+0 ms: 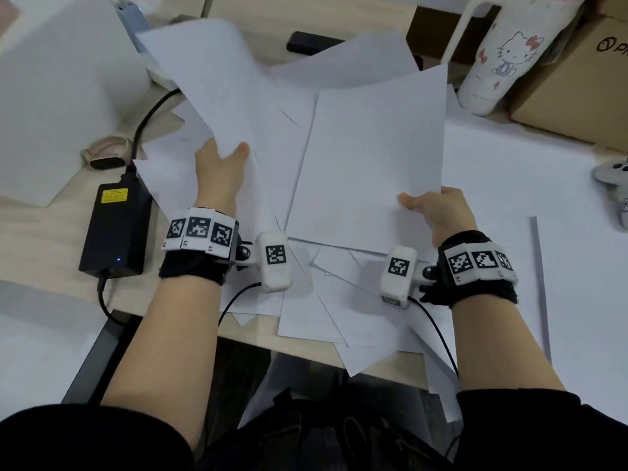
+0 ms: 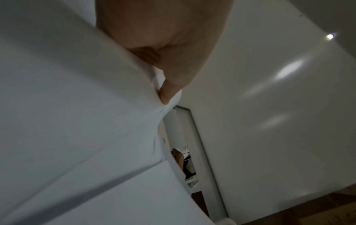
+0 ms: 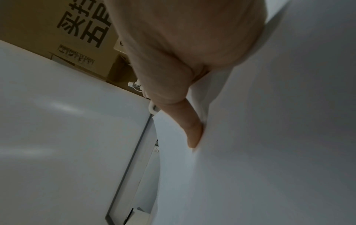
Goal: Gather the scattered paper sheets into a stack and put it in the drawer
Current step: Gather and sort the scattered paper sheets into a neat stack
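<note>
Here left hand (image 1: 221, 168) pinches lifted sheet (image 1: 210, 79); right hand (image 1: 438, 212) grips paper stack (image 1: 370, 158).

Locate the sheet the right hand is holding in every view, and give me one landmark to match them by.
Head: the sheet in the right hand lies centre-right, pinched at its near right corner by the right hand.
Right wrist: the same sheet fills the right half, a finger pressed against it.
Left wrist: white paper fills the left side, but I cannot tell whether this sheet is among it.
Shared landmark: the cardboard box, top right in head, top left in right wrist.
</note>
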